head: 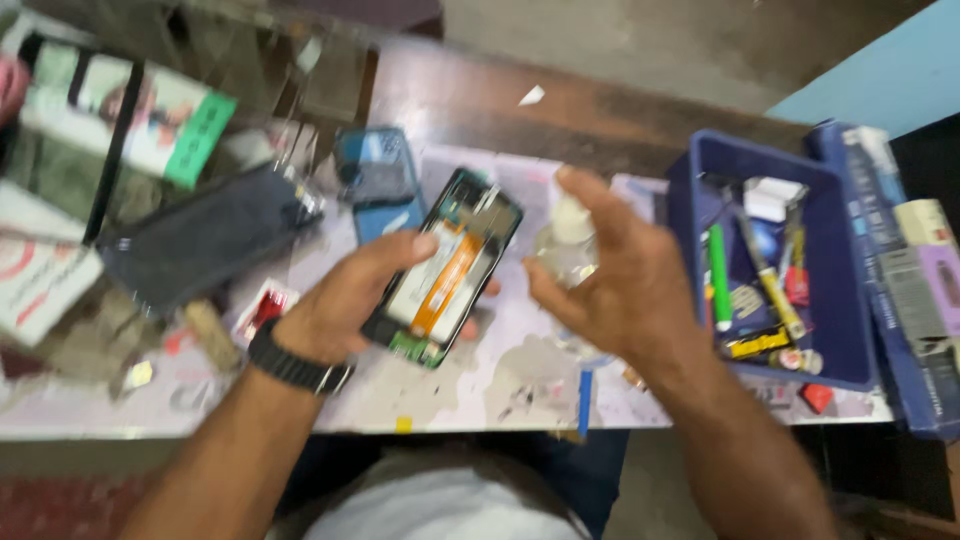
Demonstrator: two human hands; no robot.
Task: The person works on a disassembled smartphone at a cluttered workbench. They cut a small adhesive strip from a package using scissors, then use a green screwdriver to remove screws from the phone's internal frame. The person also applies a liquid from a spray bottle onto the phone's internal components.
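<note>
My left hand (345, 295) holds an opened phone (445, 265) with its back cover off, showing a white battery and an orange ribbon cable. A black watch sits on that wrist. My right hand (610, 275) grips a small clear plastic bottle (565, 240) with a white top, just to the right of the phone. Both hands hover above the stained worktable (500, 380). The frame is blurred by motion.
A blue tray (850, 330) at the right holds a green marker, a yellow-handled tool and small parts. A blue phone cover (380, 180) and a dark phone panel (205, 235) lie at the left, with boxes (120, 110) behind them. More boxes stand at the far right.
</note>
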